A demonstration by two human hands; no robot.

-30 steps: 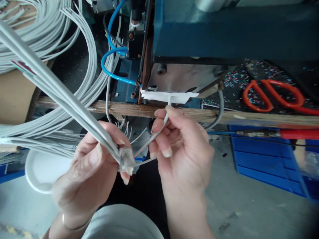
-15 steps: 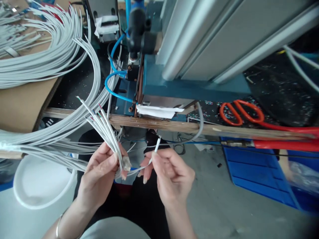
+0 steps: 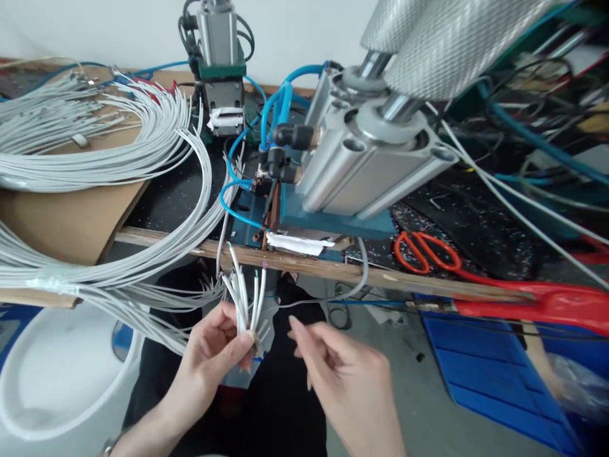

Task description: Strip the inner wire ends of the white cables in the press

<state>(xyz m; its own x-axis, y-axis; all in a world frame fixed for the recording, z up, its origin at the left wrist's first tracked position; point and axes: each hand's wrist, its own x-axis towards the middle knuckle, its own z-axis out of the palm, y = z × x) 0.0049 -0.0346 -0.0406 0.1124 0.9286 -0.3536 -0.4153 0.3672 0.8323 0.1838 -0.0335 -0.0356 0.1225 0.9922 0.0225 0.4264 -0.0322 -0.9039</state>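
My left hand (image 3: 216, 346) is closed around a bundle of white cables (image 3: 241, 295), pinching it between thumb and fingers. Their ends point up and fan out, with small coloured wire tips showing. A piece of tape, partly hidden by the fingers, sits at the lower side of the bundle. Just to the right of the bundle, my right hand (image 3: 349, 368) hangs apart from the cables, its fingers loosely curled and nothing visible between them.
Ahead stands a pneumatic press (image 3: 361, 171) with blue air hoses, at the wooden bench edge (image 3: 380, 279). Coiled white cables (image 3: 157, 165) lie on the left. Orange-handled scissors (image 3: 428, 251) and a red air gun (image 3: 547, 304) are on the right. A white bucket (image 3: 57, 374) stands below left.
My right hand has let go of the single cable it was pinching and moved slightly right and down. My left hand still grips the bundle, now more upright. The view has tilted up.
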